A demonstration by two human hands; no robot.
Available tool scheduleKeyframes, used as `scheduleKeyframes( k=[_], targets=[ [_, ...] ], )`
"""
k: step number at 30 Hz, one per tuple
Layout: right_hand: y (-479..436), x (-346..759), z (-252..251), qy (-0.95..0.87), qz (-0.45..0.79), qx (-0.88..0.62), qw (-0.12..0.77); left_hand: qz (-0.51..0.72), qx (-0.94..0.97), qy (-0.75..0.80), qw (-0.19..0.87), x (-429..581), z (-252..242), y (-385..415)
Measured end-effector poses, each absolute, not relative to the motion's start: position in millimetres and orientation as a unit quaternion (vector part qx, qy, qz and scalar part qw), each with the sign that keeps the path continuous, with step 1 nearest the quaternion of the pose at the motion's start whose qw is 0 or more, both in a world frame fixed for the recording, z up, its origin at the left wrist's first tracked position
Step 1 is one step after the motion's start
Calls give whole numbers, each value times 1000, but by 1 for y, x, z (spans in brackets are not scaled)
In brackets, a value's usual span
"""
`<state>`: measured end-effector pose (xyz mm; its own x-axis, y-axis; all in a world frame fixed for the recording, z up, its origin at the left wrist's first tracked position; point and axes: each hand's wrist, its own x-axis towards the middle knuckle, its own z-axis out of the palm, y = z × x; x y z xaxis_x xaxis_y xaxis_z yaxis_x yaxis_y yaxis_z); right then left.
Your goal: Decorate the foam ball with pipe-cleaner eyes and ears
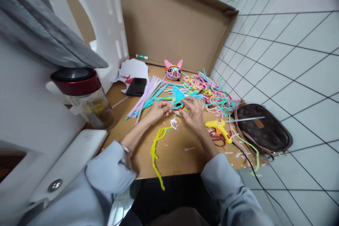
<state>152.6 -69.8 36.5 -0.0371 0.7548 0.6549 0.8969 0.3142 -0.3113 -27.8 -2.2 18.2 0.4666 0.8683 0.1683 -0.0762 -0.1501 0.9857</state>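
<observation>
Both forearms in from the near edge, sleeves pushed up, converging on the craft piece (178, 95) (pipe-cleaner build, blue point on top). It's held just above the tabletop (174, 164). All places below are relative to that piece.

Right hand (194, 111): on its right side, palm inward, fingers curled over, thumb under. Half closed, gripping it; covers part of the right side. Left hand (161, 109): at its left edge, fingers folded, thumb and fingertips in a tight pinch. Too small to tell which strand is between them.

Surroundings, big to small:
- cardboard panel (174, 24): upright behind it, well apart, closes off the back
- red-lidded jug (91, 99): well left
- brown bag (265, 129): well right
- white unit with lit display (71, 162): left and nearer the body
- pipe-cleaner tangle (214, 93): right and behind, crowding the right hand's far side
- loose straight stems (150, 95): left and behind
- white paper (135, 67): left, farther back
- glue gun (218, 125): right and nearer, just beside the right wrist, in that arm's way; cord (248, 160) runs off toward the near right
- black phone (136, 87): left, a bit behind, overlapping the paper
- pink-eared figure (173, 72): directly behind, upright
- yellow stem (153, 153): nearer and left, between the forearms
- green-white marker (142, 57): far back left
- white scraps (174, 123): just on the near side
</observation>
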Motion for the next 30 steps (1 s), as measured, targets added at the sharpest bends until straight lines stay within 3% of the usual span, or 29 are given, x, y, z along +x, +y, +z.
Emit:
scheduleKeyframes(
  k=[30],
  targets=[
    [-63,159,50,-748,-104,-576,311,452,636,331,530,-18,14,-5]
  ],
)
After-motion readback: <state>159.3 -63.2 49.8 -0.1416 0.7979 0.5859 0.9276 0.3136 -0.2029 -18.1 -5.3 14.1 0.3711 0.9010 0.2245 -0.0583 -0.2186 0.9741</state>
